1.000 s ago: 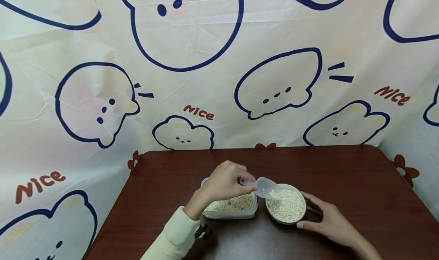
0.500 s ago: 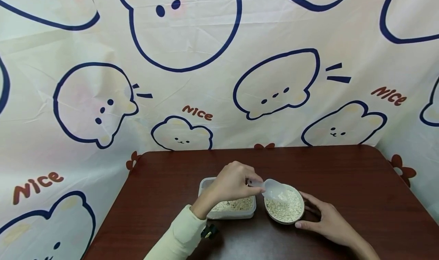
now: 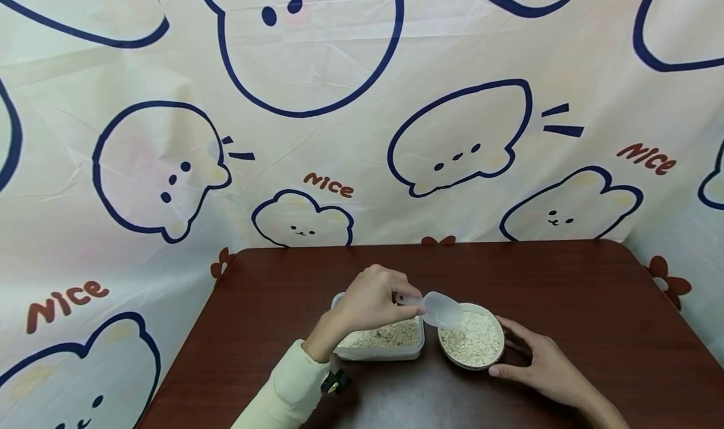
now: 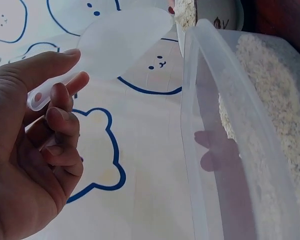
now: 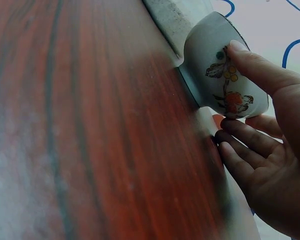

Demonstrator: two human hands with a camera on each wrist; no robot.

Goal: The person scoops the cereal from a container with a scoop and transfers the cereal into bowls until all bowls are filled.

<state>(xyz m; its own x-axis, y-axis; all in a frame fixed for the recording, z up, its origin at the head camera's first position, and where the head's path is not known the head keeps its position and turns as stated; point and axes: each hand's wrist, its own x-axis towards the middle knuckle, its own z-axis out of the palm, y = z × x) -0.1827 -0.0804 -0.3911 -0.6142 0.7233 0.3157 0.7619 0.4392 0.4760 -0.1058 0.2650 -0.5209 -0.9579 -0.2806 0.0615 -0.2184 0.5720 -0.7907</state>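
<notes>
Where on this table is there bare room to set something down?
The table is bare right of the bowl and right hand, along the back edge behind the tub, and left of the tub. The front middle is crowded: tub, bowl, left hand with the scoop.

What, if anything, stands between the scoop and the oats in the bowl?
Nothing visible. The left hand pinches the clear plastic scoop by its handle, its tip over the near-left rim of the bowl of oats. The right hand steadies the bowl's outer side.
</notes>
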